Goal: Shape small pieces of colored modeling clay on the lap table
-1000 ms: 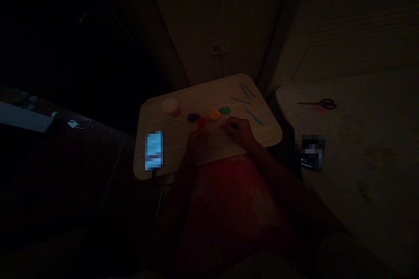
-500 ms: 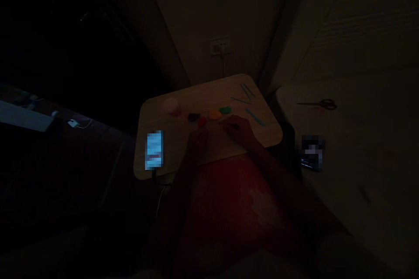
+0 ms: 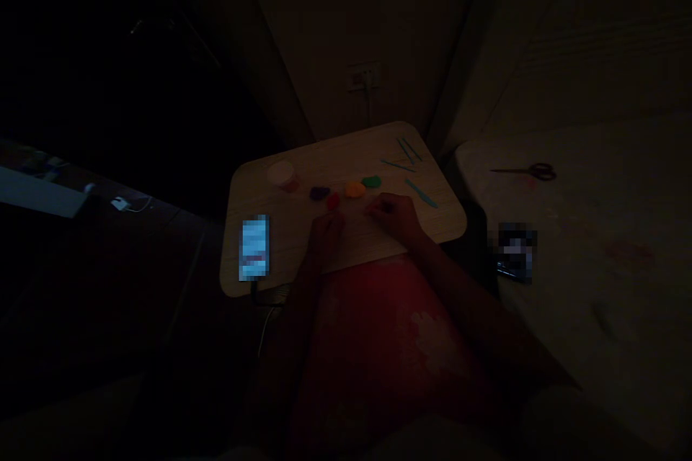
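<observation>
In dim light, my left hand (image 3: 326,230) rests at the near middle of a small wooden table (image 3: 292,223), its fingers curled together. Just beyond its fingertips lies a red lump of modelling clay (image 3: 333,201). To the right, my right hand (image 3: 397,217) has its thumb and fingers closed in a pinch; whatever is between them is too dark to make out. Nearest to it are an orange clay lump (image 3: 355,190) and a green one (image 3: 372,181). A dark purple lump (image 3: 319,193) sits left of the red one.
A lidded tub (image 3: 282,174) stands at the back left, and a lit phone (image 3: 254,248) with a cable lies at the front left. Several thin blue-green sticks (image 3: 406,151) and a blue-green clay knife (image 3: 422,193) lie at right. Scissors (image 3: 533,171) rest on a pale surface beyond.
The fingertips of my right hand have drawn in slightly toward me, away from the orange lump. My left hand stays nearly in place, and the clay lumps have not moved.
</observation>
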Tool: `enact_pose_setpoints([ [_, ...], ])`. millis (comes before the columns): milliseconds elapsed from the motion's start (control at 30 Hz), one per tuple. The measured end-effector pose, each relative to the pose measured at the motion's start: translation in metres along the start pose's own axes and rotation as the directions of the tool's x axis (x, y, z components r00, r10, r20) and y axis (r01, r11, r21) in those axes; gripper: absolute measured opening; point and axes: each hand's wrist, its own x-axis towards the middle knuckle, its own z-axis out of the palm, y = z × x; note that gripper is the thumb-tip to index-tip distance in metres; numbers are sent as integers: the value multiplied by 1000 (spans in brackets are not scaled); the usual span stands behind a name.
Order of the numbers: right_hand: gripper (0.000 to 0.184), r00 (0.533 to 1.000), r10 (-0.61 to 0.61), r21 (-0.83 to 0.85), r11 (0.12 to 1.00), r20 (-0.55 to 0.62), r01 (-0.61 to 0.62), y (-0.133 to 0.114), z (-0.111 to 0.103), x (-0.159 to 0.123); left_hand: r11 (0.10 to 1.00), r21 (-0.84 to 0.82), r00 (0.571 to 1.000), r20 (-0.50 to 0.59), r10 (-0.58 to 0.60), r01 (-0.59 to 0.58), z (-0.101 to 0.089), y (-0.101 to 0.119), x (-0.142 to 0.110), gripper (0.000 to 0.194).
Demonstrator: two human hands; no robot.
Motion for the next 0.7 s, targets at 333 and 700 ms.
enact_pose_setpoints([
  [333, 20, 993, -114, -1, 993, 22, 114, 4, -2, 2, 1000, -3, 1000, 8, 16, -16, -1, -8, 3, 53],
  [700, 19, 1000, 27, 126, 992, -5, -26, 6, 2, 0, 999, 13, 999, 16, 36, -36, -1, -9, 3, 53],
])
